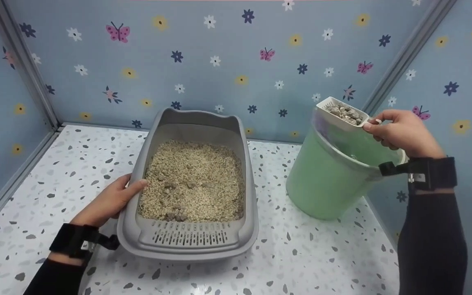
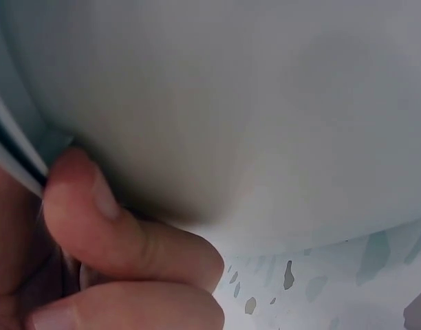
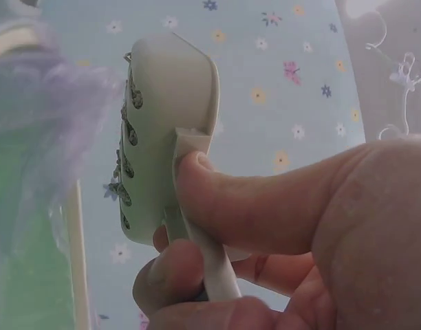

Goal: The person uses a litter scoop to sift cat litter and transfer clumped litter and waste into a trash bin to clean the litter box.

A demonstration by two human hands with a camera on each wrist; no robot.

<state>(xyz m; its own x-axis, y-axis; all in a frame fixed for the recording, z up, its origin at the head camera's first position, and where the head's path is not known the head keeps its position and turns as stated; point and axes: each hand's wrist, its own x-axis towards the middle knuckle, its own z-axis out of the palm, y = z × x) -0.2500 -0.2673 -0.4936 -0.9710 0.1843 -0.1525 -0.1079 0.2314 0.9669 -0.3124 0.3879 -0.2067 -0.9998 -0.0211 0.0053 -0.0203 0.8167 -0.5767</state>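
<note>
My right hand [image 1: 404, 129] grips the handle of a white slotted litter scoop [image 1: 338, 116], holding it above the rim of a green bin [image 1: 322, 180]. Grey-brown clumps [image 1: 346, 113] lie in the scoop. From the right wrist view, the scoop's underside [image 3: 173, 89] shows bits poking through its slots, with the thumb along the handle. A grey litter box [image 1: 199, 250] holds tan granular litter [image 1: 203, 176] with several darker clumps on top. My left hand [image 1: 111, 200] grips the box's left rim; in the left wrist view, curled fingers [image 2: 135, 240] sit under that rim.
The bin has a thin clear plastic liner [image 3: 66, 117] over its rim. Box and bin stand on a white speckled surface [image 1: 289, 254], with a gap between them. Blue flowered panels [image 1: 219, 53] enclose the back and both sides.
</note>
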